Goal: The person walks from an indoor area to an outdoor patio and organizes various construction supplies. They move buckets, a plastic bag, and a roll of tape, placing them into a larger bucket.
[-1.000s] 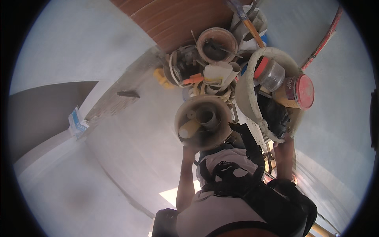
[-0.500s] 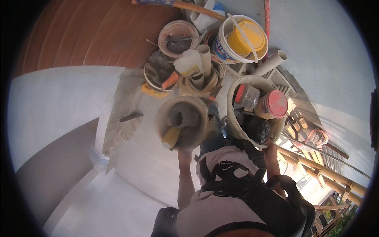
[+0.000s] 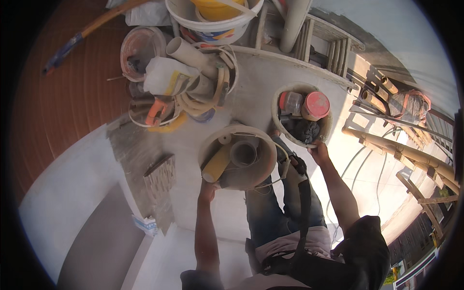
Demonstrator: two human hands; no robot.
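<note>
My left hand (image 3: pixel 208 190) is closed on the near-left rim of a dusty bucket (image 3: pixel 263 164). Inside that bucket lie a yellow cylinder (image 3: pixel 216 164) and a grey pipe piece (image 3: pixel 243 153). A thin handle hangs at the bucket's right side. My right hand (image 3: pixel 319 152) grips the near-right rim of a second bucket (image 3: pixel 276 116), which stands farther off to the right. It holds a clear jar with a red lid (image 3: pixel 293 103), a tub with a red lid (image 3: pixel 316 106) and a crumpled black plastic bag (image 3: pixel 305 131). The fingers of both hands are partly hidden by the rims.
Several buckets stand at the back left, one with a white jug (image 3: pixel 170 76) and pipes, another with an orange-handled tool (image 3: pixel 155 112). A white paint bucket (image 3: pixel 208 30) is behind them. A ladder (image 3: pixel 309 63) lies along the back; bamboo poles (image 3: pixel 406 150) lie right.
My view has shifted, and the back-left buckets now appear farther left. The two held buckets have come away from that group, and my forearms show more fully.
</note>
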